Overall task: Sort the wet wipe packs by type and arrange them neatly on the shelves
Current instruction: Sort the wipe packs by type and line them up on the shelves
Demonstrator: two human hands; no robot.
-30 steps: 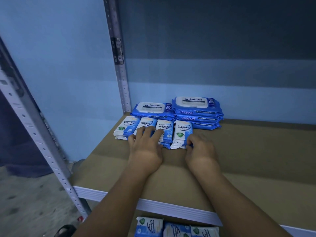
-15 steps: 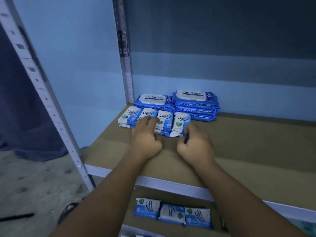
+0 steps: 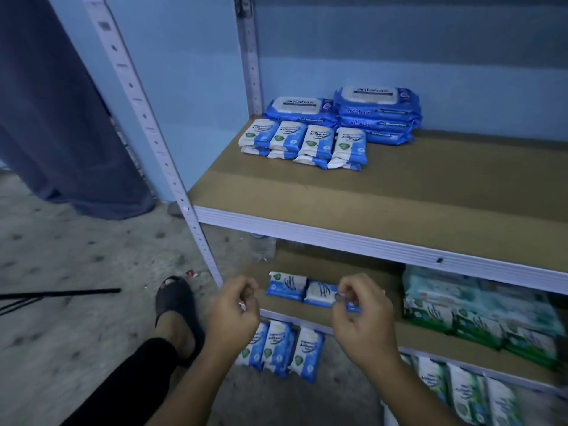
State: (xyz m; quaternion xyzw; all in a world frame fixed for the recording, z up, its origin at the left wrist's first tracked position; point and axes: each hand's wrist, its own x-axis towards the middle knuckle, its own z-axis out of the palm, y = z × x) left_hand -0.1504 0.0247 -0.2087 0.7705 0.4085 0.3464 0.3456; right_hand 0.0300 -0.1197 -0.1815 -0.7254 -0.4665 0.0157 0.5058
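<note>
Sitting neat on the top shelf [image 3: 338, 192], blue packs [image 3: 302, 142] look done, while both half-curled, empty hands, left hand [image 3: 236, 315] and right hand [image 3: 362, 318], hover near loose packs [image 3: 316, 292] below.

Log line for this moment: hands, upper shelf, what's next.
left hand: empty, off packs | right hand: empty, before middle shelf | upper shelf: small blue packs rowed before antabax stacks | next: likely loose middle-shelf packs

Both hands [image 3: 302, 318] empty before stocked shelves [image 3: 368, 238]
</note>
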